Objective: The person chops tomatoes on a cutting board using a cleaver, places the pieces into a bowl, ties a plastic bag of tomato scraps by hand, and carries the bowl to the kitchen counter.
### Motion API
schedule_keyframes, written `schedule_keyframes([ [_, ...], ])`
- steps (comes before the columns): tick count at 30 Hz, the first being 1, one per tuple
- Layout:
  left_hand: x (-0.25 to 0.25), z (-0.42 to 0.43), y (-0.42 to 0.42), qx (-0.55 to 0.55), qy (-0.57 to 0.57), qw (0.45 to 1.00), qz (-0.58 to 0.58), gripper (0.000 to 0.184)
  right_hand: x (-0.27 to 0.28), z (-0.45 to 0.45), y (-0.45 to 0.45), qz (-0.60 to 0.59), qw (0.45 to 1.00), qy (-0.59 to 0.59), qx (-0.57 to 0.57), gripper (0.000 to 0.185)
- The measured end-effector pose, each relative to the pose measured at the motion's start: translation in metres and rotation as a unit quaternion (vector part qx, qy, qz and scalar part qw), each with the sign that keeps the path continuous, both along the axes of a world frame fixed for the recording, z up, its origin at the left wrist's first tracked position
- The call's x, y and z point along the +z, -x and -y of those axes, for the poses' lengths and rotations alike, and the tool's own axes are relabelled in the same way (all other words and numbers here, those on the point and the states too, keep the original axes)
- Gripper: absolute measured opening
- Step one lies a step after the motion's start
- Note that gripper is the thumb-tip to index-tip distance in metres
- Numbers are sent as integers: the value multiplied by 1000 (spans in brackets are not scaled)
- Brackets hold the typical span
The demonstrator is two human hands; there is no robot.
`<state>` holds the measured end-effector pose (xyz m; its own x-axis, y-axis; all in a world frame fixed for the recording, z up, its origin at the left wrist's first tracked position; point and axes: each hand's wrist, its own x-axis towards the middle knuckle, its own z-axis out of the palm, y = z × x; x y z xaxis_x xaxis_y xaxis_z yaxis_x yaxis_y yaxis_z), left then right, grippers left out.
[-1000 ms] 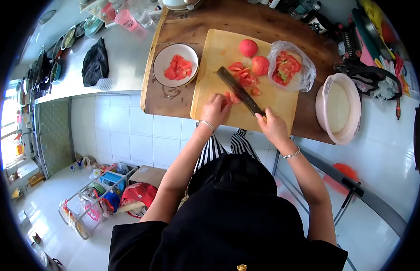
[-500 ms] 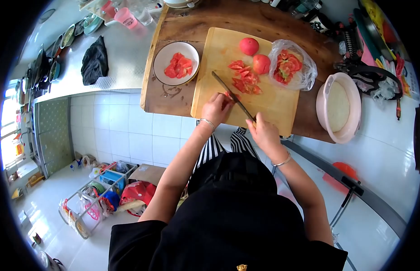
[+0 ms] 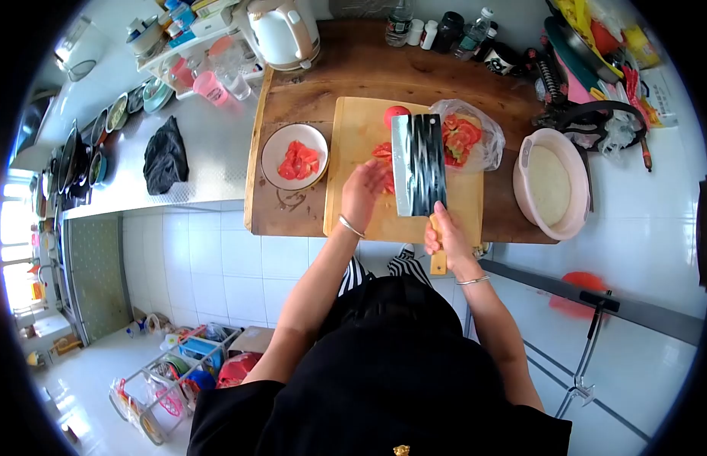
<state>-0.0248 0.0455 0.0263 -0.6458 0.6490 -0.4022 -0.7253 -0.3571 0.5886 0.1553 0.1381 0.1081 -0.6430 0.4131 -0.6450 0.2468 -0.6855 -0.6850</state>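
Observation:
My right hand (image 3: 449, 237) grips the wooden handle of a cleaver (image 3: 419, 166). Its broad blade is turned flat toward me, raised over the wooden cutting board (image 3: 349, 125). Beside the blade, my left hand (image 3: 362, 194) has its fingers extended, partly apart, near chopped tomato pieces (image 3: 381, 150). The blade hides some of those pieces. At the board's far side a whole tomato (image 3: 395, 115) shows in part. A clear plastic bag (image 3: 486, 144) with tomato scraps (image 3: 460, 138) lies at the right. Left of the board, a white bowl (image 3: 270, 156) contains cut tomato (image 3: 298, 161).
A pink basin (image 3: 523, 186) with pale contents stands at the table's right edge. Behind are an electric kettle (image 3: 276, 34) and several bottles (image 3: 475, 34). A black cloth (image 3: 165, 156) lies on the metal counter (image 3: 216, 144) at left.
The cleaver has gone from edge-down on the board to raised, with its flat side toward me. My left hand has moved off the blade and loosened its fingers. The view has shifted too.

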Motion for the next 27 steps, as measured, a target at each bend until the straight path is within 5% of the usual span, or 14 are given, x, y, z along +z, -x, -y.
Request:
schedule_keyframes([
  [1, 8, 0, 1, -5, -3, 1000, 0, 54, -6, 3, 0, 0, 1000, -3, -5, 42],
  [4, 10, -2, 10, -150, -378, 883, 234, 86, -24, 15, 7, -94, 990, 102, 40, 61],
  [7, 25, -8, 7, -179, -270, 927, 188, 90, -33, 27, 12, -155, 978, 129, 57, 60],
  [19, 13, -19, 50, -151, -289, 922, 209, 85, -65, 94, -72, -63, 993, 75, -60, 54],
  [21, 6, -32, 47, -186, -78, 970, -132, 75, -70, 96, -80, 0, 991, -3, -135, 46],
  [22, 3, -32, 47, -189, 11, 934, -302, 54, -71, 97, -83, 11, 984, 0, -180, 40],
  [23, 0, -31, 48, -191, 12, 934, -302, 54, -71, 98, -86, 11, 983, 1, -181, 40],
  [25, 9, -29, 50, -115, 153, 715, -673, 37, -76, 95, -92, 30, 976, -8, -217, 38],
  [27, -4, -41, 55, -63, 163, 692, -701, 34, -87, 87, -95, 27, 975, -3, -220, 39],
])
